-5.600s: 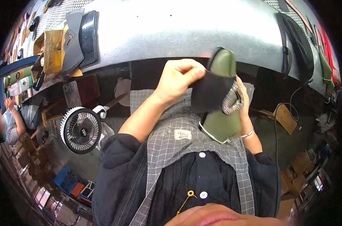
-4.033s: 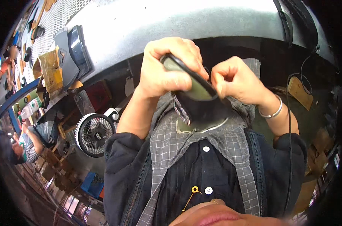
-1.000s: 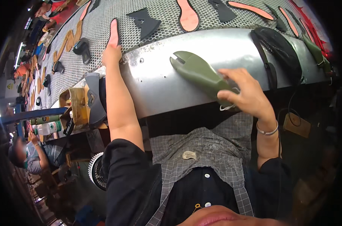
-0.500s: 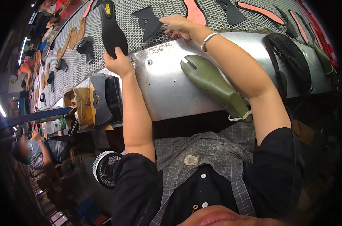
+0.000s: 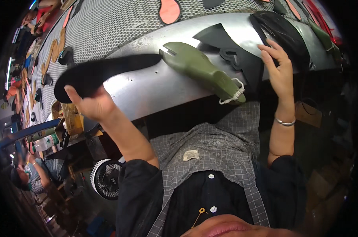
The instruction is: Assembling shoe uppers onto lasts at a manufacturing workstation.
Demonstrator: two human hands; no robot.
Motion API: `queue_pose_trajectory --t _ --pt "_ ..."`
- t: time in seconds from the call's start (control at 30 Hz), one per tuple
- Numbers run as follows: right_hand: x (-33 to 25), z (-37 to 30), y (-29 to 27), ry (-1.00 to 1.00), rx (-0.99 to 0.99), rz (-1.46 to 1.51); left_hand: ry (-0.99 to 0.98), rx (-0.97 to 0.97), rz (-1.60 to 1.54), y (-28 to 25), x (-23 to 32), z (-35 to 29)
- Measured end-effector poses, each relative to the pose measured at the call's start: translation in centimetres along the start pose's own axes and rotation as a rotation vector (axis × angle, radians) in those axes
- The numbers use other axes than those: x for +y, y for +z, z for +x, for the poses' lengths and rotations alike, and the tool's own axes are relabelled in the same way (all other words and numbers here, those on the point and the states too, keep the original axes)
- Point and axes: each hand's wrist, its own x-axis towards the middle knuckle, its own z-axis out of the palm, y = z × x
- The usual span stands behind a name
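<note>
I hold the black insole (image 5: 108, 69) in the left hand (image 5: 93, 106), its tip close by the green foot form (image 5: 194, 65) — a bump could tip the form, heel overhanging, off the bench (image 5: 141, 93). Right hand (image 5: 280, 73): empty, fingers apart.

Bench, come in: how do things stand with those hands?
Left hand holding black insole. Right hand open, looks empty. Green foot form on metal ledge; dark cutout between form and right hand.
</note>
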Motion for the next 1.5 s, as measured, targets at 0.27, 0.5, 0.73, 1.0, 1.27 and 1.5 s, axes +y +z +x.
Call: queue_pose_trajectory --t 0.27,0.5,0.73,1.0,1.27,1.5 --pt "-7.7 -6.6 4.6 -0.136 -0.437 0.223 -1.014 -0.339 -0.254 -7.0 0.4 -15.2" --pt "-5.5 -13.3 3.8 0.256 -0.659 0.465 -1.101 -0.385 -0.211 -8.1 1.2 -16.4" --pt "-10.1 -12.4 4.7 0.121 -0.695 0.838 -0.882 -0.319 0.116 -2.3 -2.0 -17.4" --pt "-7.1 -12.5 1.2 0.439 -0.85 1.177 -0.763 0.029 -0.135 -2.7 -2.6 -12.7" --pt "-4.3 -7.6 4.8 0.199 -1.003 1.027 -1.137 -0.085 -0.422 0.1 -6.8 -16.9" --pt "-2.5 1.5 3.5 0.113 -0.255 0.274 -1.35 -0.457 -0.438 -3.9 -9.2 -22.9"
